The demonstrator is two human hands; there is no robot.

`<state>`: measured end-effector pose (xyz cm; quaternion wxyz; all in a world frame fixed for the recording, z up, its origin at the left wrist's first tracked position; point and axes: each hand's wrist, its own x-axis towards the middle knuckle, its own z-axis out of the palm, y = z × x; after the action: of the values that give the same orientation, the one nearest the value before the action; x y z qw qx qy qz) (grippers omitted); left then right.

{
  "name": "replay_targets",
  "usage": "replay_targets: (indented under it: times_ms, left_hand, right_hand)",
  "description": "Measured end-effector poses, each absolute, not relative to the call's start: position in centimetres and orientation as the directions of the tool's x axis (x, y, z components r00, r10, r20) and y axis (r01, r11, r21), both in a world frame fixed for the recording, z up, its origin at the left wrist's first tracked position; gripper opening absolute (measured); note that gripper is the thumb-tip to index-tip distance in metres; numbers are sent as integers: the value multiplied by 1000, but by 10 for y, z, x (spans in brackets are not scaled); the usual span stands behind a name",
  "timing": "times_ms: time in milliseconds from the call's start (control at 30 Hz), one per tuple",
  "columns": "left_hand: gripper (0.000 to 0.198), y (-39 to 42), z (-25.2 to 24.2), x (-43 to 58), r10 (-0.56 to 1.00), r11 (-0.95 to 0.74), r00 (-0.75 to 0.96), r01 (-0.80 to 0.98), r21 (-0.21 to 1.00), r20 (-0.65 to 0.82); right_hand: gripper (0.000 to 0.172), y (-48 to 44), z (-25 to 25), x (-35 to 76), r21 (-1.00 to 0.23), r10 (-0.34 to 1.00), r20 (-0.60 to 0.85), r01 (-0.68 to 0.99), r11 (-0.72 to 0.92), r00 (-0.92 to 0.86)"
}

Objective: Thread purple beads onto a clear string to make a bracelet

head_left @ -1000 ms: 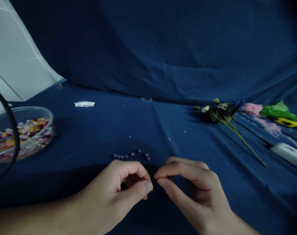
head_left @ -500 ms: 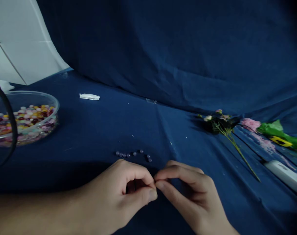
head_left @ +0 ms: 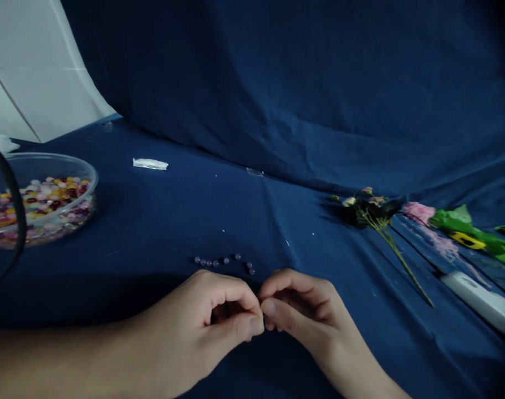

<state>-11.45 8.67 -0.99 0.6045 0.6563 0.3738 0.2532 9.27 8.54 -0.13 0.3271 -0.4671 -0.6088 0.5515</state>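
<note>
**Both Hands Pinched, Fingertips Meeting; Beads Just Beyond**

Your left hand [head_left: 219, 321] is in a pinch: thumb and index fingertips are together, with a gap enclosed behind them. Your right hand [head_left: 310, 316] is also in a pinch, its thumb tip and index tip drawn in against the left fingertips. It cannot be told whether anything is clamped between the tips of either hand, since the fingers would hide it.

The purple beads [head_left: 226, 260] lie on the blue cloth [head_left: 177, 210] just beyond your left-hand fingers, in a loose, broken row. Those at the left end sit close together; those in the middle are spaced apart; two at the right end lie side by side, nearest your fingertips.

Well to the left of your fingers and farther out, a clear bowl [head_left: 96, 180] contains mixed beads [head_left: 52, 194]. A black cable [head_left: 19, 216] curves in front of it. Beyond your left fingers, past the purple beads, lies a white strip [head_left: 150, 164].

To the right of your fingers and farther out, a flower sprig [head_left: 379, 220] lies with its stem pointing toward you. Farther right are a pink flower [head_left: 419, 212] and a white block [head_left: 480, 305].
</note>
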Motion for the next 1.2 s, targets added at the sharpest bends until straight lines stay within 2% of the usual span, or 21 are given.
replay_targets:
  times_ms: [367,533,700,833,1200]
  left_hand:
    - [21,90,-2,-113,789,118,590,128,985,-172]
    - [17,90,-1,-114,790,144,580,136,980,-197]
    - [22,90,-5,-114,806,141,560,134,981,-193]
    - [17,90,-6,-114,802,163,561,130,978,-208]
    - [13,91,-4,-113,802,165,562,118,979,-203]
  right_hand:
    - [13,86,0,92,-995,931,-52,100,-17,-361]
    - [13,84,-4,97,-994,934,16,95,53,-356]
    - [9,82,1,96,-933,932,135,274,234,-337]
    - [7,83,6,91,-836,914,257,403,373,-315]
    - [13,81,11,85,-761,897,326,480,437,-300]
